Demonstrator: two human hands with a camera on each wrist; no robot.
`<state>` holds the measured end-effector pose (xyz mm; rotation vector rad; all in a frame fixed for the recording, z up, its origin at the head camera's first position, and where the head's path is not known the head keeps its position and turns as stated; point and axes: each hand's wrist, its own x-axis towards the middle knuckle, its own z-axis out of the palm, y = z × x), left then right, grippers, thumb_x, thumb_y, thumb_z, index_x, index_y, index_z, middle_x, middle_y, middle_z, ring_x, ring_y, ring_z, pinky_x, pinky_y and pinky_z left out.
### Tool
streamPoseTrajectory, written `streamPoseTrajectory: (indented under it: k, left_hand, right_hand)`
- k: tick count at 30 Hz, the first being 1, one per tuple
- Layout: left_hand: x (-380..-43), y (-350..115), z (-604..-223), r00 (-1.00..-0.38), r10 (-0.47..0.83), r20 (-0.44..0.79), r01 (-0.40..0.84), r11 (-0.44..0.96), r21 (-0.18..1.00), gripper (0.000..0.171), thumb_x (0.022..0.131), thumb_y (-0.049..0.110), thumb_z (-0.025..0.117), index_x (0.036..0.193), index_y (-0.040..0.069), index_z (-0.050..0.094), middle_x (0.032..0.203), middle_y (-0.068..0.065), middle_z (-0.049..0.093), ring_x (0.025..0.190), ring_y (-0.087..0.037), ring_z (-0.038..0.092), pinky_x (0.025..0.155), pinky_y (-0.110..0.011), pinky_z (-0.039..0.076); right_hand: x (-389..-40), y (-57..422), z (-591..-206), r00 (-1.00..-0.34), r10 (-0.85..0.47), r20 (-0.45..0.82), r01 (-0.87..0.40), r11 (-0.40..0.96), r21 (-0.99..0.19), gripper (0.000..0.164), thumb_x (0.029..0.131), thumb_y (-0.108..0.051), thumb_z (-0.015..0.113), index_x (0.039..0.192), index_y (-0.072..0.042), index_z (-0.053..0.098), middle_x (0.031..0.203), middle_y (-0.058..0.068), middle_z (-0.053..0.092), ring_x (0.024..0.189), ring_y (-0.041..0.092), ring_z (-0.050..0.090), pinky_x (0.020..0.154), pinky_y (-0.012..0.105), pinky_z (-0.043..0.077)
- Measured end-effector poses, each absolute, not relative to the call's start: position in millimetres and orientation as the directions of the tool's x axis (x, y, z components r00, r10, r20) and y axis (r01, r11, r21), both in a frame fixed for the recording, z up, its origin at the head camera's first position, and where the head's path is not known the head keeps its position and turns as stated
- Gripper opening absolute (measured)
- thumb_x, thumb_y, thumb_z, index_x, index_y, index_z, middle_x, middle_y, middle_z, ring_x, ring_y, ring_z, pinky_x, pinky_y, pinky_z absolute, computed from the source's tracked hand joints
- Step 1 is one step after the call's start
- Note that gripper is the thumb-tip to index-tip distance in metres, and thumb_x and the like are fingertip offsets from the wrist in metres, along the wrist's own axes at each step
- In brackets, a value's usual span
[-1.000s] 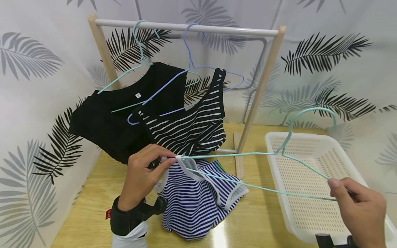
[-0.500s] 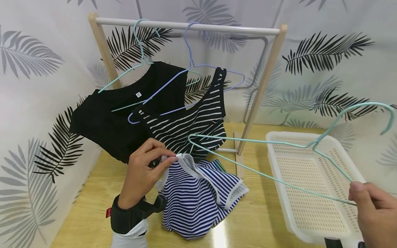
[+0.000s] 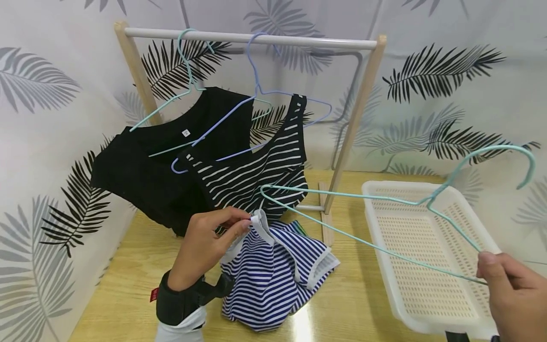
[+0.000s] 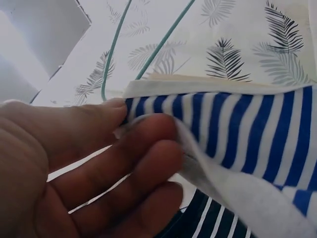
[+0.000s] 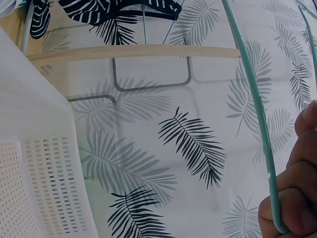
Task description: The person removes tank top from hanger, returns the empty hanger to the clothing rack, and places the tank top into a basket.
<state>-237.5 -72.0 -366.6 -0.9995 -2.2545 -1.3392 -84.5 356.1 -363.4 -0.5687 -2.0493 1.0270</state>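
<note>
My left hand (image 3: 209, 242) pinches the white-trimmed strap of a blue-and-white striped top (image 3: 265, 285), between thumb and forefinger. In the left wrist view the striped cloth (image 4: 213, 114) stretches right from those fingers. The rest of the top lies crumpled on the wooden table. At the right, my right hand (image 3: 514, 289) grips one end of a mint-green wire hanger (image 3: 434, 194), its hook pointing right. The hanger's far corner stands just above the pinched strap. Close up, the right fingers curl round the bend of the hanger wire (image 5: 255, 91).
Behind stands a wood-and-white clothes rack (image 3: 299, 40). On it hang a black top (image 3: 149, 175) and a black top with white stripes (image 3: 260, 180), each on a wire hanger. A white perforated basket (image 3: 376, 237) sits at the right, beneath the held hanger.
The hanger's left end has lifted from the top's neckline and shifted up and right, along with my right hand. My left hand has since moved slightly right with the strap.
</note>
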Motion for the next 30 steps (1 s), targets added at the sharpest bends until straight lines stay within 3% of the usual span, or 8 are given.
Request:
streamPoseTrajectory:
  k: [3,8,12,21,30]
  left_hand:
    - [-238,-68,-367,-0.7,0.458,0.548,0.704,0.316,0.636,0.014,0.089,0.01,0.07,0.102,0.01,0.072,0.092,0.004,0.071,0.08,-0.006,0.064,0.069,-0.025,0.055]
    - [-238,-61,-370,-0.72,0.53,0.448,0.668,0.353,0.655,0.018,0.093,0.02,0.066,0.108,0.013,0.071,0.102,0.005,0.071,0.083,-0.004,0.063,0.072,-0.023,0.054]
    - [-238,-55,-373,-0.704,0.604,0.374,0.662,0.369,0.652,0.022,0.095,0.027,0.062,0.112,0.016,0.071,0.109,0.008,0.069,0.084,-0.002,0.061,0.074,-0.026,0.054]
    - [-235,-42,-376,-0.637,0.762,0.116,0.629,0.427,0.65,0.034,0.097,0.032,0.059,0.128,0.02,0.062,0.103,0.01,0.069,0.094,-0.003,0.062,0.084,-0.031,0.051]
    - [-234,-42,-376,-0.623,0.775,0.106,0.634,0.421,0.648,0.04,0.097,0.029,0.059,0.136,0.021,0.055,0.102,0.009,0.069,0.096,-0.005,0.063,0.086,-0.03,0.051]
  right_hand:
    - [-84,356,-363,-0.61,0.67,0.422,0.075,0.58,-0.812,0.036,0.096,-0.008,0.059,0.061,-0.002,0.051,0.061,-0.013,0.049,0.051,0.007,0.036,0.05,0.019,0.028]
    - [-82,355,-363,-0.618,0.668,0.415,0.086,0.582,-0.809,0.037,0.097,-0.009,0.057,0.063,0.0,0.05,0.06,-0.008,0.045,0.053,0.009,0.032,0.053,0.02,0.027]
    - [-82,355,-363,-0.618,0.668,0.414,0.071,0.572,-0.817,0.034,0.096,-0.005,0.058,0.063,0.002,0.052,0.061,-0.009,0.048,0.058,0.008,0.039,0.06,0.014,0.032]
    - [-84,354,-364,-0.619,0.648,0.443,0.028,0.582,-0.813,0.036,0.094,-0.001,0.059,0.059,-0.003,0.054,0.064,-0.011,0.053,0.061,0.006,0.046,0.064,0.011,0.037]
    - [-86,351,-364,-0.625,0.637,0.451,0.004,0.58,-0.814,0.033,0.093,0.001,0.06,0.06,-0.001,0.057,0.062,-0.01,0.053,0.062,0.006,0.047,0.065,0.011,0.038]
